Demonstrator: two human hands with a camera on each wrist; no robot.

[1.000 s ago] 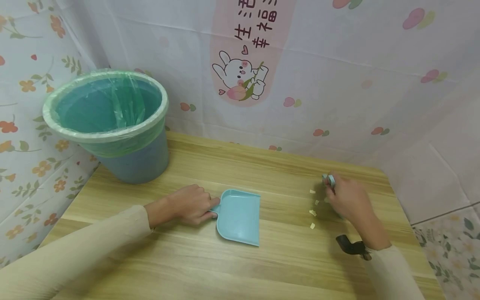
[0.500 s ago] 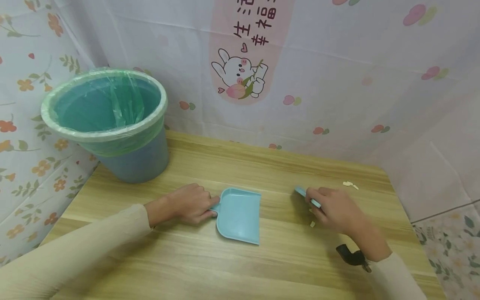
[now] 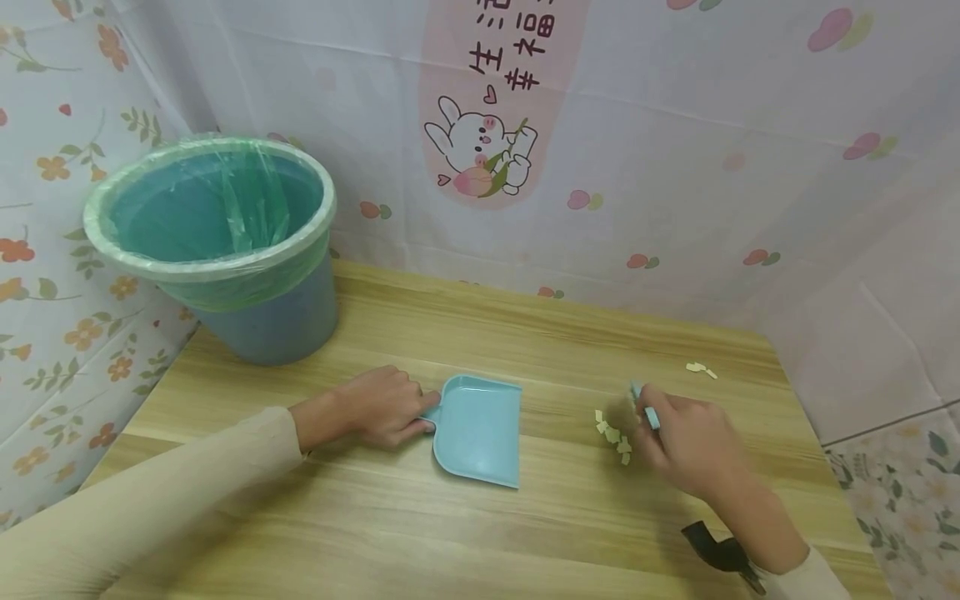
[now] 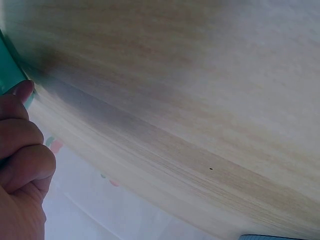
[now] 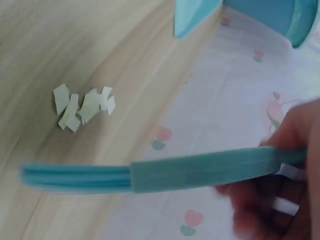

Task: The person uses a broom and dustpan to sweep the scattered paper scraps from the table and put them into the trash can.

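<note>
My left hand point(image 3: 390, 407) grips the short handle of a light blue dustpan point(image 3: 480, 429), which lies on the wooden table with its wide mouth facing right. In the left wrist view, curled fingers point(image 4: 27, 132) show beside a sliver of the pan. A small light blue brush point(image 5: 200, 170) is held by my right hand point(image 3: 693, 437), bristles towards the table. Just left of the brush, several pale yellow paper scraps point(image 3: 612, 435) lie bunched in a loose line. A few more scraps point(image 3: 701, 369) sit apart, farther back on the right.
A blue bin point(image 3: 281, 325) lined with a green bag stands at the table's back left corner. Printed cloth point(image 3: 645, 183) hangs along the back and sides. A dark strap point(image 3: 716, 550) sticks out at my right wrist.
My right hand swept the brush left and forward, then drew it back right a little. The scraps are now bunched left of the brush. My left hand and the dustpan hold still.
</note>
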